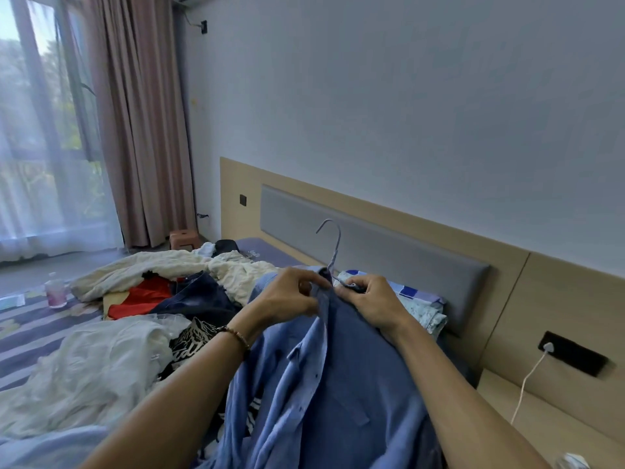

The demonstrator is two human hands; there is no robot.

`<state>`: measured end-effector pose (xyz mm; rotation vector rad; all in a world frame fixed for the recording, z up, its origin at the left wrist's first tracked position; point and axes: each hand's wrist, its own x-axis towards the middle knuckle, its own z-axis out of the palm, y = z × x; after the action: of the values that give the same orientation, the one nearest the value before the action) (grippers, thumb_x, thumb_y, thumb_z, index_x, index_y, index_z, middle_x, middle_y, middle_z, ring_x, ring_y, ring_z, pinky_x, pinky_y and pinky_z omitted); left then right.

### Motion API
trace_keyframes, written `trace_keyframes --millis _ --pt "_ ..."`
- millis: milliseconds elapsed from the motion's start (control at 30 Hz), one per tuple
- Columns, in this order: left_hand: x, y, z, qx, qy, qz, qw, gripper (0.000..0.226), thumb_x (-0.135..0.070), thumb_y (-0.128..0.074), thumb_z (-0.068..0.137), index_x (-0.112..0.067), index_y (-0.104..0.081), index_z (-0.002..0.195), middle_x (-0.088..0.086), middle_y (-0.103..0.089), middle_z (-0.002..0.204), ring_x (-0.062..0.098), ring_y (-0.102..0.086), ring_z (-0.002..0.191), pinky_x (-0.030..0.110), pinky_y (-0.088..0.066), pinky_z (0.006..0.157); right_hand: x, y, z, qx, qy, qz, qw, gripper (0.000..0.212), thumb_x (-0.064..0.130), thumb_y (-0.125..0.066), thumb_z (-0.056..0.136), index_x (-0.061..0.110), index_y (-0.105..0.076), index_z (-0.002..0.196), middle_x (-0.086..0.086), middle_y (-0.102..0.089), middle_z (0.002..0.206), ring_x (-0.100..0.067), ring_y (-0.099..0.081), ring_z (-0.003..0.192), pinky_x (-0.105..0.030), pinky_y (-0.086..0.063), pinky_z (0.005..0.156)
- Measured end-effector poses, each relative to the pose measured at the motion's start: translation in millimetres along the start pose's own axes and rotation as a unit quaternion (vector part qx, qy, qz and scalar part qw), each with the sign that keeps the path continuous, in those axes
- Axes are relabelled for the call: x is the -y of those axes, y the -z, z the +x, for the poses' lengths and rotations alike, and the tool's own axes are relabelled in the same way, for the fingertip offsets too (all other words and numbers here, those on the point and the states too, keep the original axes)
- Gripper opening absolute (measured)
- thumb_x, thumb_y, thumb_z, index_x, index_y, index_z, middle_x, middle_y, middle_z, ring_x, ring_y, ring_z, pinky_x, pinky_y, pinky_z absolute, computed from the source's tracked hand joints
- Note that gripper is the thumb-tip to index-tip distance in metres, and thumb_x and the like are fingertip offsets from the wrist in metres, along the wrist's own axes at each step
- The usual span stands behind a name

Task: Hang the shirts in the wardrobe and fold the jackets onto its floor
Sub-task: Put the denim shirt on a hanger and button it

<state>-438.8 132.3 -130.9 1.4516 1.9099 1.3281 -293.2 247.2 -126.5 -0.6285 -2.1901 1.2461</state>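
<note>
1. Pale script is showing on the purple pillow (257,252) beyond the blue button-up cotton shirt (338,384), too blurred to read.
2. The shirt is hanging over the bed (30,326), its collar on a thin grey-blue wire hanger (333,245) whose hook is rising above it.
3. The left hand (287,296), a beaded bracelet (236,336) at its wrist, is pinching the shirt's collar edge.
4. The right hand (368,299) is gripping the opposite collar side, fingers curled.
5. Left of the shirt, a red garment (142,296) and white crumpled clothes (94,363) are lying on the bed.
</note>
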Motion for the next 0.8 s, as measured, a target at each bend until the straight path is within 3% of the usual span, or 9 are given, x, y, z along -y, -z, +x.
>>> trace_keyframes --millis 133,267,333,433,533,600,667,733,800 --pt "3.9 -1.6 -3.0 0.068 0.015 -0.002 0.998 0.044 0.013 -0.063 0.077 -0.012 -0.068 0.113 0.008 -0.075 0.083 0.018 -0.074 0.081 0.031 -0.059 0.076 0.2 0.7 1.4 0.010 -0.006 0.029 1.000 0.024 0.014 -0.068 0.091 0.018 -0.072 0.069 0.003 -0.067 0.067 -0.003 -0.058 0.062 -0.019 -0.047 0.064" --pt "-0.8 -4.4 0.7 0.052 -0.018 0.015 0.998 0.017 0.002 -0.064 0.089 -0.008 -0.072 0.102 0.013 -0.074 0.080 0.010 -0.071 0.067 0.017 -0.053 0.063 1.4 -4.4 3.6 0.030 -0.001 0.018 0.999 0.020 0.016 -0.071 0.089 0.014 -0.072 0.070 -0.002 -0.065 0.065 -0.006 -0.058 0.061 -0.019 -0.046 0.062" --pt "2.0 -4.3 1.6 0.031 -0.026 0.043 0.998 0.008 -0.002 -0.066 0.090 -0.005 -0.074 0.092 0.015 -0.074 0.078 0.017 -0.072 0.067 0.020 -0.054 0.061 1.2 -5.6 3.5 0.037 -0.002 0.016 0.999 0.022 0.022 -0.073 0.088 0.007 -0.073 0.072 -0.010 -0.068 0.068 -0.008 -0.059 0.064 -0.021 -0.047 0.063" --pt "10.5 -1.1 1.3 0.021 -0.049 0.145 0.988 0.013 -0.010 -0.066 0.087 -0.014 -0.071 0.074 0.004 -0.072 0.065 0.014 -0.070 0.060 0.034 -0.059 0.066 3.4 -7.1 5.2 0.028 -0.020 0.042 0.999 0.052 0.048 -0.067 0.088 -0.002 -0.072 0.078 -0.020 -0.070 0.078 -0.016 -0.062 0.067 -0.027 -0.050 0.069" --pt "20.1 6.8 -6.7 0.014 -0.042 0.237 0.971 0.017 -0.018 -0.065 0.083 -0.023 -0.067 0.067 -0.007 -0.069 0.060 0.003 -0.065 0.055 0.034 -0.058 0.067 0.3 1.3 11.4 -0.042 -0.011 -0.039 0.998 0.029 0.027 -0.062 0.094 0.003 -0.071 0.081 -0.003 -0.060 0.063 -0.010 -0.051 0.059 -0.024 -0.042 0.061" --pt "27.4 12.1 -10.2 -0.009 -0.032 0.269 0.963 0.028 -0.024 -0.068 0.083 -0.032 -0.059 0.058 -0.012 -0.060 0.053 0.003 -0.056 0.052 0.032 -0.053 0.061 -4.1 10.4 13.3 -0.050 -0.017 -0.089 0.995 0.009 0.012 -0.060 0.092 0.013 -0.060 0.101 0.001 -0.043 0.061 -0.010 -0.038 0.055 -0.025 -0.033 0.056" --pt "31.9 11.6 -11.6 -0.014 -0.019 0.274 0.961 0.037 -0.028 -0.069 0.085 -0.036 -0.049 0.055 -0.012 -0.051 0.053 0.006 -0.048 0.052 0.030 -0.046 0.058 -9.0 13.1 14.4 -0.045 -0.035 -0.120 0.991 0.027 0.009 -0.057 0.092 0.024 -0.051 0.114 0.003 -0.040 0.063 -0.009 -0.037 0.055 -0.024 -0.033 0.057" --pt "34.2 8.0 -12.4 -0.004 -0.018 0.274 0.962 0.034 -0.031 -0.069 0.086 -0.037 -0.050 0.059 -0.014 -0.051 0.065 0.007 -0.049 0.065 0.031 -0.046 0.065 -8.4 10.8 17.6 -0.060 -0.025 -0.171 0.983 0.020 0.005 -0.055 0.092 0.017 -0.062 0.107 0.007 -0.046 0.064 -0.007 -0.040 0.057 -0.023 -0.035 0.060" --pt "36.9 1.6 -12.5 -0.002 -0.047 0.278 0.959 0.018 -0.034 -0.071 0.085 -0.036 -0.063 0.070 -0.013 -0.055 0.101 0.012 -0.048 0.102 0.036 -0.047 0.087 -5.5 8.6 16.6 -0.050 -0.008 -0.207 0.977 0.018 0.005 -0.054 0.093 0.012 -0.070 0.095 0.010 -0.051 0.063 -0.004 -0.043 0.058 -0.020 -0.036 0.060"
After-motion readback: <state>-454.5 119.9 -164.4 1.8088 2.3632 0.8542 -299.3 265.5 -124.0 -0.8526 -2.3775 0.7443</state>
